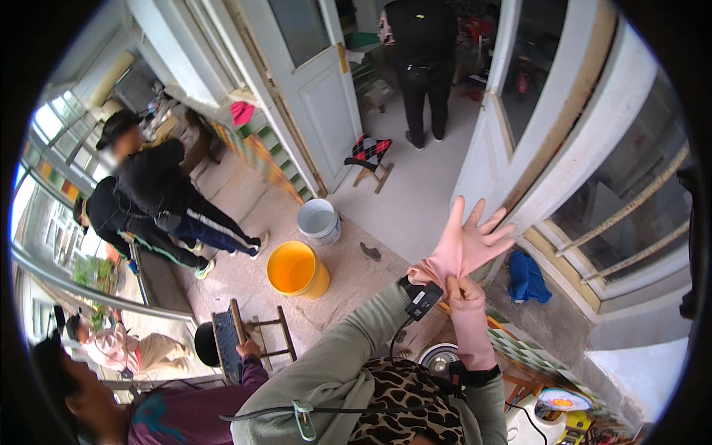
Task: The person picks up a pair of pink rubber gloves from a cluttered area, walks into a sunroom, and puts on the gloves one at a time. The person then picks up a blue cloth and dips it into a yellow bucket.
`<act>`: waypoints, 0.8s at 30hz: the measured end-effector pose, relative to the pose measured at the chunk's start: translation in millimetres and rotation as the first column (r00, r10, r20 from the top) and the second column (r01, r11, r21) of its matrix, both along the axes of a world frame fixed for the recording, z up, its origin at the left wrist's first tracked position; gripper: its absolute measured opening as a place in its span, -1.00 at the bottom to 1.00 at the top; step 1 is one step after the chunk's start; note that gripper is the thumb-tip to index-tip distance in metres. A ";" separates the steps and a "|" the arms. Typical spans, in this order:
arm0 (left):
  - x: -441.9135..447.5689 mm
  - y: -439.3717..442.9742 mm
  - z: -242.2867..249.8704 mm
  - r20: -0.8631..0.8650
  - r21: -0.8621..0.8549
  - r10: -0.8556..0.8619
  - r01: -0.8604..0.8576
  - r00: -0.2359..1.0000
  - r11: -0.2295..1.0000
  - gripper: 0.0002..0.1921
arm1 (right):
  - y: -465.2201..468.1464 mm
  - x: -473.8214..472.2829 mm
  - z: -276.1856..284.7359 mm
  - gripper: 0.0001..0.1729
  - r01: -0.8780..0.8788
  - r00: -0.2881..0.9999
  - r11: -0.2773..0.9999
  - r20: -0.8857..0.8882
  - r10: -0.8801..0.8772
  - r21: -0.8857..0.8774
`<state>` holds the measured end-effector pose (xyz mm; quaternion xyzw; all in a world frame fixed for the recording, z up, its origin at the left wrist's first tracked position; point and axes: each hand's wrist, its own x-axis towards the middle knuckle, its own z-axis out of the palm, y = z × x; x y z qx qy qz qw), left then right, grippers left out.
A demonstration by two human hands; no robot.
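Observation:
My left hand (466,239), in a pink rubber glove, is raised with its fingers spread, and nothing is in it. My right hand (465,292), in a matching pink glove, pinches the cuff of the left glove (431,271) near the wrist. A small black device (424,302) with a cable sits on my left wrist. On the floor beyond my left arm stand a yellow bucket (298,270) and a white bucket (319,221).
Open white doors (328,94) stand ahead, with a folding stool (371,158) and a person (425,67) inside. People are at the left; the nearest person (189,411) holds a wooden stool (240,328). A blue cloth (527,278) lies on the sill.

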<state>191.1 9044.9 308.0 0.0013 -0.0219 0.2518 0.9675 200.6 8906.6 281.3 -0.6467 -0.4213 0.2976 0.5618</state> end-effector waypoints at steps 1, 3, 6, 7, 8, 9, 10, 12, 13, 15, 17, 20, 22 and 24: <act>-0.7 0.9 -2.7 -0.057 0.002 0.011 -0.011 0.998 1.000 -0.07 | -0.4 -1.4 2.6 -0.60 -0.017 0.999 1.000 0.030 0.016 0.022; -1.5 2.5 -11.5 -0.059 0.042 0.021 -0.018 0.998 0.999 0.03 | 1.9 -3.1 6.0 -0.59 0.011 1.000 0.998 0.016 -0.010 -0.063; 1.2 11.1 -29.9 -0.286 0.029 0.020 -0.013 0.958 1.000 -0.22 | 8.5 -3.6 6.6 -0.62 0.076 0.997 0.976 0.017 -0.074 -0.206; 0.8 13.6 -36.9 -0.406 -0.004 -0.009 0.008 0.914 1.000 -0.31 | 8.6 -2.0 6.1 -0.63 0.030 0.997 0.986 0.070 -0.019 -0.161; -2.7 15.8 -43.9 -0.347 0.084 0.025 0.004 0.938 0.996 -0.49 | 7.2 0.1 4.9 -0.64 0.011 0.993 0.991 0.122 0.006 -0.134; -4.4 18.3 -50.4 -0.402 0.100 0.024 0.018 0.915 0.995 -0.67 | 5.2 5.0 2.9 -0.65 -0.007 0.986 0.995 0.165 0.023 -0.095; -11.0 17.1 -57.1 -0.341 0.208 0.105 -0.034 0.934 0.978 -0.75 | 1.6 12.0 1.4 -0.74 0.037 0.964 0.986 0.268 0.008 -0.164; -28.8 25.0 -68.0 -0.302 0.182 0.162 -0.110 0.940 0.977 -0.85 | -16.0 34.7 -1.3 -0.84 0.069 0.976 0.992 0.212 -0.046 -0.103; -39.4 35.7 -71.3 -0.432 0.211 0.149 -0.061 0.889 0.976 -0.85 | -23.0 50.4 -3.2 -0.83 0.101 0.979 0.989 0.189 -0.080 -0.106; -58.1 48.3 -78.8 -0.379 0.198 0.113 -0.038 0.919 0.979 -0.74 | -43.7 86.5 -6.9 -0.79 0.215 0.975 0.977 0.064 -0.214 -0.003; -83.2 60.3 -83.7 -0.472 0.115 -0.034 0.100 0.881 0.988 -0.74 | -52.8 123.2 -7.1 -0.74 0.447 0.854 0.892 0.264 -0.448 0.068; -115.2 58.2 -95.4 -0.618 0.200 -0.008 0.166 0.786 0.966 -0.71 | -70.5 156.2 -5.1 -0.49 0.701 0.571 0.713 0.597 -0.564 0.003; -124.3 51.0 -105.7 -0.714 0.291 0.064 0.212 0.697 0.933 -0.70 | -70.5 167.1 -8.1 -0.34 0.747 0.519 0.660 0.692 -0.501 -0.082; -126.0 49.5 -113.3 -0.781 0.263 0.040 0.269 0.623 0.927 -0.69 | -63.7 167.7 -16.7 -0.21 0.669 0.546 0.733 0.751 -0.371 -0.125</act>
